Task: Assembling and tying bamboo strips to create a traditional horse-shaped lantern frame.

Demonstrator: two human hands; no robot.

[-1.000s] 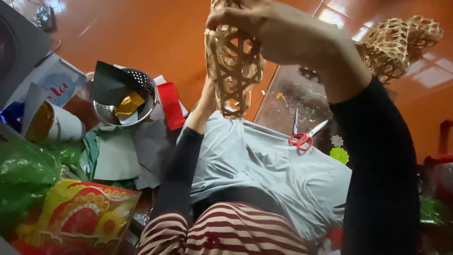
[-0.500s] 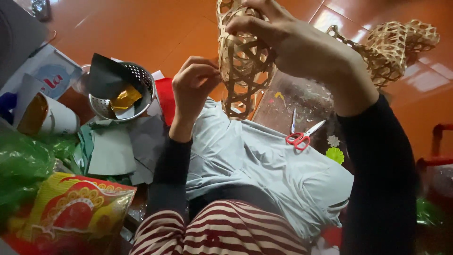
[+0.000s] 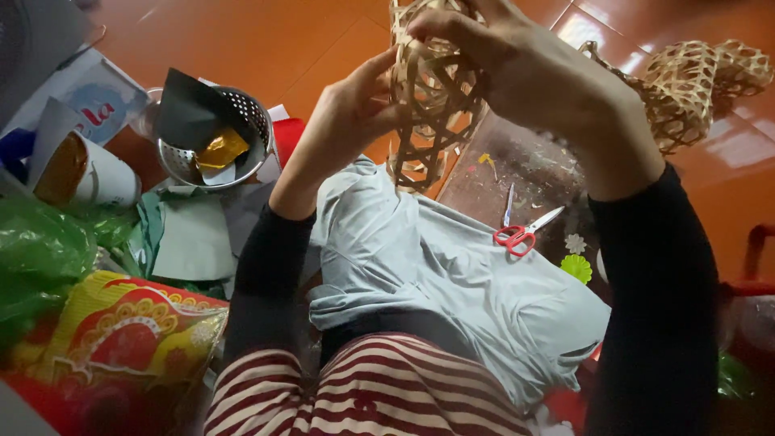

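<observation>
Bamboo lattice basket point(image 3: 432, 97), top centre of frame, held aloft. Right hand point(image 3: 525, 73) clasps its upper rim; left hand point(image 3: 343, 121) pinches its left side. Red-handled scissors point(image 3: 517, 234) lie lower right; metal colander point(image 3: 214, 137) upper left.

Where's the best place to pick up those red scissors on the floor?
Take the red scissors by the red loop handles, coming from above. They lie flat with blades slightly open, pointing away toward the dark mat; the handles are the thick, blunt end nearest the person.
</observation>
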